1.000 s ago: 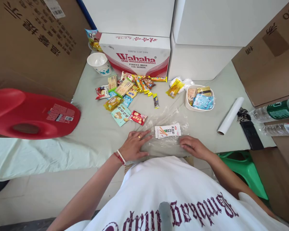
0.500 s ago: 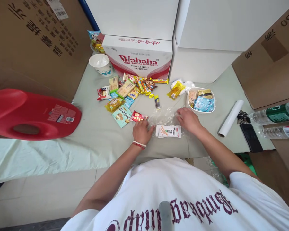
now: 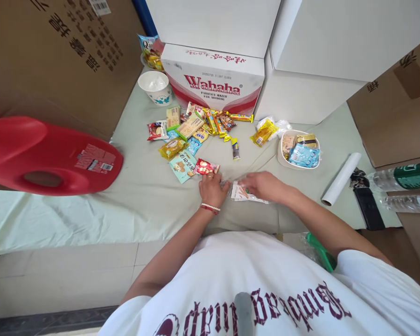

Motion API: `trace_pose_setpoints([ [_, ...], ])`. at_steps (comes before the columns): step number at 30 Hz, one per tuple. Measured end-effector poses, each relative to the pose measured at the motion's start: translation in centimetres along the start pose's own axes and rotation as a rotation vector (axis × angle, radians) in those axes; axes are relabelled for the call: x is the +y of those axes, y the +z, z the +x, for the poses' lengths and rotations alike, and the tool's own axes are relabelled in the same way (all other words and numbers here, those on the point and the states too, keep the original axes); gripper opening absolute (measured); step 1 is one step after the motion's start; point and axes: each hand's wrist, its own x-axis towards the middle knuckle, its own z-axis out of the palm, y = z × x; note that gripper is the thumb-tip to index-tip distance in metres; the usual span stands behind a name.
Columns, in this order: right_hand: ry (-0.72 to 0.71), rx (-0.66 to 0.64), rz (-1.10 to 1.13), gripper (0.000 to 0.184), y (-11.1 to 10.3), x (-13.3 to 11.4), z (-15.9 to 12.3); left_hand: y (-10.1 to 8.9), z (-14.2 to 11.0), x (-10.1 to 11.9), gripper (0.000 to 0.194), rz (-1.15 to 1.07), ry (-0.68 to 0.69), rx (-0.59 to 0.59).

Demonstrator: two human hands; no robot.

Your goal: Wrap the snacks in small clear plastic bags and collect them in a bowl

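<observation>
1. Grey-green cloth [image 3: 161, 200] covers the table, creased near its front edge; pale floor tiles [image 3: 91, 275] show below.
2. Around it stand two brown cardboard panels, one at the left [image 3: 56, 98] and one at the right [image 3: 374, 126]. Behind are one Wahaha water carton [image 3: 213, 95] and at least three plain white boxes [image 3: 301, 95].
3. At the left are one red plastic jug [image 3: 66, 149] and one paper cup [image 3: 161, 93]; at the right, one white roll [image 3: 341, 179], one black phone [image 3: 369, 210], one bunch of keys [image 3: 359, 179] and two clear bottles [image 3: 402, 178].
4. One white bowl [image 3: 283, 161] holds at least three packets. The snack pile [image 3: 191, 126] overlaps too much for an exact count (one red packet [image 3: 205, 166] lies at its near end).
5. The white snack packets [image 3: 238, 192], at least two, overlap on the cloth between the hands, partly covered by the right hand.
6. The left hand [image 3: 213, 191] is palm down beside the red packet, thumb apart from fingers, by clear plastic film [image 3: 226, 181]; whether it pinches the film, I cannot tell.
7. The right hand [image 3: 264, 186] is curved over the white packets, fingers close together; its grip is hidden.
</observation>
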Motion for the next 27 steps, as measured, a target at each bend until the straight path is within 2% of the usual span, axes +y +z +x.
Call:
trace_pose_setpoints([
  [3,0.018,-0.110,-0.152,0.047,2.8,-1.6,-2.2,-0.8,0.0,-1.1,0.012,-0.110,0.036,-0.013],
  [5,0.057,-0.109,-0.194,0.053,4.5,-2.0,-3.0,-1.8,-0.3,-1.7,0.008,-0.252,0.064,-0.033],
  [7,0.090,-0.074,-0.188,0.051,5.6,-2.3,-3.3,-2.8,-0.7,-1.8,0.009,-0.420,0.048,-0.096],
  [9,0.119,-0.026,-0.158,0.048,6.3,-2.6,-3.2,-3.4,-1.3,-0.8,0.013,-0.559,0.019,-0.190],
  [11,0.139,0.027,-0.118,0.043,6.6,-2.8,-3.3,-3.3,-1.8,1.1,0.015,-0.616,0.048,-0.249],
  [14,0.108,0.106,0.008,0.034,7.2,-2.6,-4.1,-2.0,-2.2,4.2,0.018,-0.535,0.234,-0.278],
  [16,0.091,0.185,0.160,0.034,7.8,-1.8,-5.1,-0.9,-2.5,5.5,0.026,-0.424,0.365,-0.296],
  [17,0.141,0.266,0.224,0.037,8.1,-1.3,-5.8,-0.5,-2.6,5.9,0.029,-0.365,0.416,-0.294],
  [19,0.378,0.472,0.260,0.040,8.8,-0.3,-7.0,0.2,-3.0,6.1,0.032,-0.252,0.481,-0.262],
  [21,0.642,0.610,0.206,0.043,9.6,0.8,-7.9,0.4,-3.4,5.9,0.032,-0.153,0.488,-0.225],
  [22,0.710,0.626,0.186,0.044,9.9,1.3,-8.3,0.5,-3.5,5.8,0.032,-0.106,0.466,-0.210],
  [25,0.694,0.633,0.222,0.024,10.3,2.1,-9.1,0.4,-3.8,5.9,0.026,0.006,0.366,-0.172],
  [27,0.663,0.676,0.294,0.017,9.8,2.0,-9.6,0.4,-3.8,6.2,0.022,0.040,0.341,-0.158],
])
